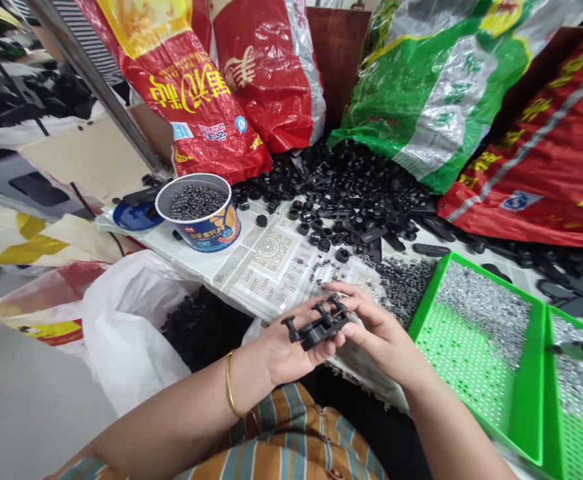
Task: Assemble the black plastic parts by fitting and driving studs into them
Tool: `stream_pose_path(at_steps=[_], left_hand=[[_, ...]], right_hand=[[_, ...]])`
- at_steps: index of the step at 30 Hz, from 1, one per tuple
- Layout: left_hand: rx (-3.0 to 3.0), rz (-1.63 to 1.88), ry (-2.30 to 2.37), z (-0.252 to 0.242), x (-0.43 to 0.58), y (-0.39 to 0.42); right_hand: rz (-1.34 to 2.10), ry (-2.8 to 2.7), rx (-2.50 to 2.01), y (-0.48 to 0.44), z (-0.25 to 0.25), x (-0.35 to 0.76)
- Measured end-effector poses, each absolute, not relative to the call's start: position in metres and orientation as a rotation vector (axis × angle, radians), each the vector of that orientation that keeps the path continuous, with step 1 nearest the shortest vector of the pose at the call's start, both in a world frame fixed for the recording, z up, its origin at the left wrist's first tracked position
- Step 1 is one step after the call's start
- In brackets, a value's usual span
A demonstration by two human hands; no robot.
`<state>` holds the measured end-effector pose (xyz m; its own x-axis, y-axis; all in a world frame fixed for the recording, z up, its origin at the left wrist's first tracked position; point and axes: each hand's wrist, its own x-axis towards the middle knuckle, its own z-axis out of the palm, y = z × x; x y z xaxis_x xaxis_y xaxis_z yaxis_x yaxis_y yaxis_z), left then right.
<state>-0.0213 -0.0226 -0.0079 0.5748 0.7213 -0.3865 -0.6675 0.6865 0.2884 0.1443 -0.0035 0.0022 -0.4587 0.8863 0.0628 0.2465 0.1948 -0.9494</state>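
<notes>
Several black plastic parts (316, 328) with round-headed pegs lie across the palm and fingers of my left hand (291, 350), whose wrist wears a gold bangle. My right hand (371, 328) touches the right end of these parts, with its thumb and fingers closed on that end. Both hands are held above the table's front edge. Beyond them, small dark pieces (331, 270) are scattered on the patterned tablecloth (266, 267).
A tub (211, 230) of small dark pieces stands at the back left. Green trays (531, 400) with silvery bits are at the right. Behind are heaped black parts (361, 193) and red and green sacks (421, 100). A white bag (121, 327) hangs open below left.
</notes>
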Motion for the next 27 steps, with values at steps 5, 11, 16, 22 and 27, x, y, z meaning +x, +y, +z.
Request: stream_pose_path(at_steps=[5,11,16,22,27], left_hand=[[0.578,1.141,0.975,-0.007,-0.043,-0.015],[1.742,1.007,1.159,0.005,-0.066,-0.008],[1.778,1.031,1.139,0.004,-0.058,-0.011],[1.57,0.949,1.106,0.006,-0.056,-0.014],[1.604,0.902,1.107,0.008,-0.058,-0.017]], right_hand=[[0.893,-1.962,-1.198,-0.005,0.001,0.154],[0.523,-2.126,-1.184,-0.008,0.002,0.159],[0.521,-2.091,-1.184,-0.013,-0.005,0.157],[0.487,-2.048,-1.167,-0.017,-0.008,0.159],[0.491,-2.066,-1.138,-0.018,-0.008,0.159]])
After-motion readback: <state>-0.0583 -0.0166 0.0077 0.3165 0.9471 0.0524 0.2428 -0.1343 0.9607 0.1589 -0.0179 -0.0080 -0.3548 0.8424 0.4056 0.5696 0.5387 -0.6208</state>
